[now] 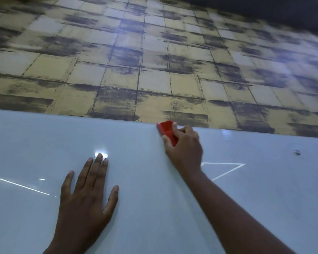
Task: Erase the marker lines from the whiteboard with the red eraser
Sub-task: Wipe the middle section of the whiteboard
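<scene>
Up at the top edge of the whiteboard (pixel 154 180), the right hand (pixel 184 145) grips the red eraser (pixel 166 130), thumb and fingers curled round it, pressing it on the board. Lower left, the left hand (pixel 84 197) lies flat with fingers straight. No readable writing shows; patterned wallpaper (pixel 154 61) rises above.

Yellow wall (pixel 117 74) of dark-smudged squares, glare patch, dark strip above
</scene>
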Available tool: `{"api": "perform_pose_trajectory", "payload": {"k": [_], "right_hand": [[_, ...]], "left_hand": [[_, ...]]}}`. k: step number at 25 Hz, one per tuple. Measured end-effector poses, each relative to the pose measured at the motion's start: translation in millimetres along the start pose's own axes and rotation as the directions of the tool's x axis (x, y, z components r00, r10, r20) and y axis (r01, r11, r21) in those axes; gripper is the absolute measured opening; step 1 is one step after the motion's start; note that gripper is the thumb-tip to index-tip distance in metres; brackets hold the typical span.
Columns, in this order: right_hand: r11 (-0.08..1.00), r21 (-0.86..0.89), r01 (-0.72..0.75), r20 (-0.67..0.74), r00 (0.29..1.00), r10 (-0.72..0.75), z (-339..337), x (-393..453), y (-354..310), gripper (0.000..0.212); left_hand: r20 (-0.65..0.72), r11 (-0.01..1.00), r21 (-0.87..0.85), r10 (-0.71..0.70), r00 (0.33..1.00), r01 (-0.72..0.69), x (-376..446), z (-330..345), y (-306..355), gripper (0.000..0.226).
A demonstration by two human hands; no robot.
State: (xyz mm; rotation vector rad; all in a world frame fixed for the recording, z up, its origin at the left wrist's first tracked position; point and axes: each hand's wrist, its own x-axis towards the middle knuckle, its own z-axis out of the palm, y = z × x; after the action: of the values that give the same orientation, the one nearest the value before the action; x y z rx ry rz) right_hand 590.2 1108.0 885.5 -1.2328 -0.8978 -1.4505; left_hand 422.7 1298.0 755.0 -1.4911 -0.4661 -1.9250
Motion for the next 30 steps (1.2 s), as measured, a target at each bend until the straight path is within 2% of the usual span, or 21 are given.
{"api": "perform_pose_trajectory", "payload": {"k": [4,8,12,15,17,20,22,23,27,30], "right_hand": [[0.977,-0.044,-0.21,-0.089,0.975,0.205,-50,8,105,0.053],[0.87,0.004,-0.493,-0.142,0.861,0.489,-110,7,195,0.054],[0.834,0.029,-0.551,-0.081,0.83,0.552,-143,7,239,0.06],[0.85,0.062,-0.523,-0.04,0.85,0.526,-144,0,235,0.061],[0.886,0.098,-0.453,-0.023,0.889,0.457,-135,-11,215,0.059],[0.969,0.149,-0.197,0.092,0.979,0.185,-108,-46,165,0.059],[0.992,0.121,-0.03,0.173,0.985,0.008,-97,-73,134,0.066],[0.994,0.109,0.004,0.204,0.979,-0.026,-96,-84,125,0.068],[0.996,0.087,0.028,0.271,0.961,-0.051,-112,-105,132,0.067],[0.991,0.079,-0.105,0.216,0.973,0.086,-126,-95,172,0.065]], "left_hand": [[-0.001,1.0,0.021,-0.016,1.0,0.016,4,-2,8,0.073],[0.007,1.0,-0.004,0.019,1.0,-0.019,15,-1,49,0.072],[0.068,0.997,-0.041,0.074,0.995,-0.071,22,11,102,0.072],[0.102,0.994,-0.051,0.105,0.989,-0.101,22,25,138,0.073],[0.115,0.995,-0.038,0.097,0.989,-0.094,20,34,159,0.074],[0.118,0.999,-0.012,0.05,0.992,-0.049,13,40,176,0.076],[0.117,0.999,-0.003,0.054,0.992,-0.054,10,39,177,0.076],[0.119,0.998,-0.01,0.06,0.991,-0.059,9,38,176,0.076],[0.125,0.996,-0.054,0.076,0.989,-0.07,3,34,170,0.074],[0.105,0.992,-0.087,0.103,0.989,-0.094,-6,32,165,0.073]]}}
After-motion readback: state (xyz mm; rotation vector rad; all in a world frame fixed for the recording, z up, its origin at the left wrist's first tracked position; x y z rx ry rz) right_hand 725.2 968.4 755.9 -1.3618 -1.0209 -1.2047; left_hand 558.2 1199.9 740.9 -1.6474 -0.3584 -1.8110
